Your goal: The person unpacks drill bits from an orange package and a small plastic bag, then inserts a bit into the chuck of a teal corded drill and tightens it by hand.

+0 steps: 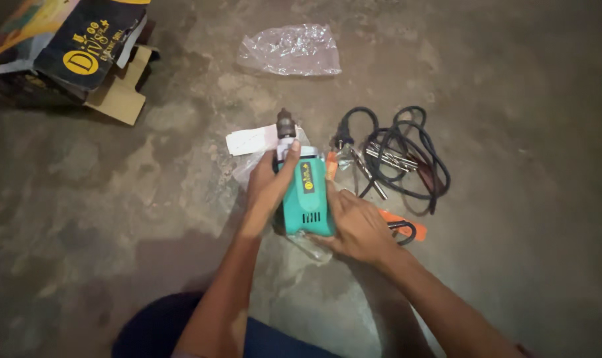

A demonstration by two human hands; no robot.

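Green drill (307, 199) partly hidden by both hands, grip seemingly covered.

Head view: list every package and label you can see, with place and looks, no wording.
Cardboard box: top left on the floor, opened, black and yellow print, brown flaps.
Clear plastic bag: top centre, crumpled, empty-looking.
Yellow label: narrow strip on the green drill held by both hands.
White paper: beside the drill's chuck.

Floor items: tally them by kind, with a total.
Green electric drill, held by left hand and right hand: 1
Black coiled cord: 1
Clear plastic bag: 1
Cardboard box: 1
White paper sheet: 1
Total: 5
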